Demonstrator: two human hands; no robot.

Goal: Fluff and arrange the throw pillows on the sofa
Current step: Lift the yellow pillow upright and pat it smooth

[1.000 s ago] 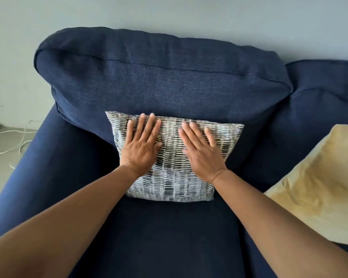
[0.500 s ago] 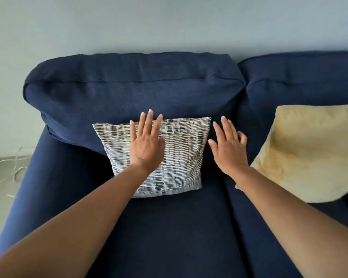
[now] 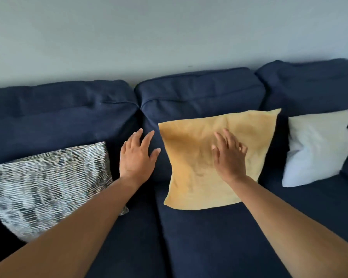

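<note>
Three throw pillows lean against the back cushions of a navy sofa (image 3: 199,237). A grey-and-white woven pillow (image 3: 46,183) stands at the left, a yellow pillow (image 3: 191,163) in the middle, a white pillow (image 3: 317,147) at the right. My right hand (image 3: 229,155) lies flat on the face of the yellow pillow, fingers spread. My left hand (image 3: 138,155) hovers open in the gap between the woven pillow and the yellow one, in front of the dark back cushion, holding nothing.
A plain grey wall (image 3: 169,37) rises behind the sofa. Three navy back cushions (image 3: 199,91) run side by side. Bare seat cushion lies in front of the pillows.
Both hands have left the woven pillow and shifted right. The right hand now rests on the yellow pillow. The view has swung right, bringing the white pillow in.
</note>
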